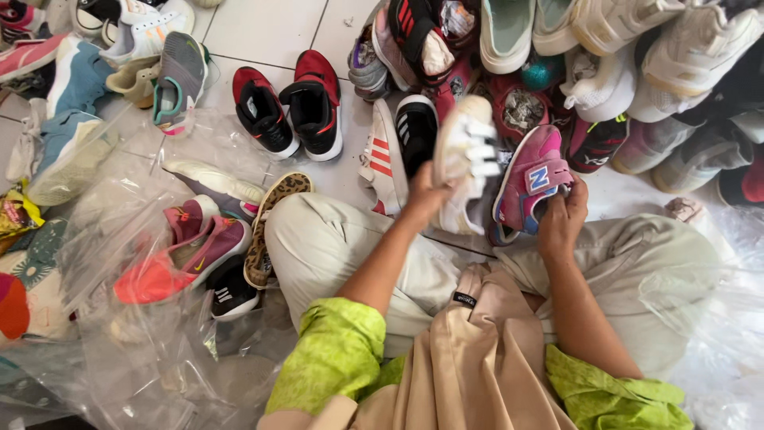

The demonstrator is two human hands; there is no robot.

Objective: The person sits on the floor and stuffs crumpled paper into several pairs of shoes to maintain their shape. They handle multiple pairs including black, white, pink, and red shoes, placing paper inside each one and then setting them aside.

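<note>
Pink and purple is the little sneaker (532,181) in my right hand (563,216). My fingers curl shut around its heel end, and the toe points up toward 12 o'clock. My left hand (425,195) is closed on a white shoe with straps (464,155), held up just beside the pink one, at its 9 o'clock. Both shoes hang above my knees, over the tiled floor (267,28).

I think these shoes are light and small. The tops look soft and would squash a bit, but the soles look stiff. So the heel or the sole edge seems the best place to hold. The straps could flop open.

A big heap of shoes (605,72) sits at 12 to 2 o'clock. A red and black pair (290,107) stands at 11 o'clock. At 9 o'clock, an orange and pink shoe (187,259) lies on clear plastic bags (119,239). The bags look slippery.
</note>
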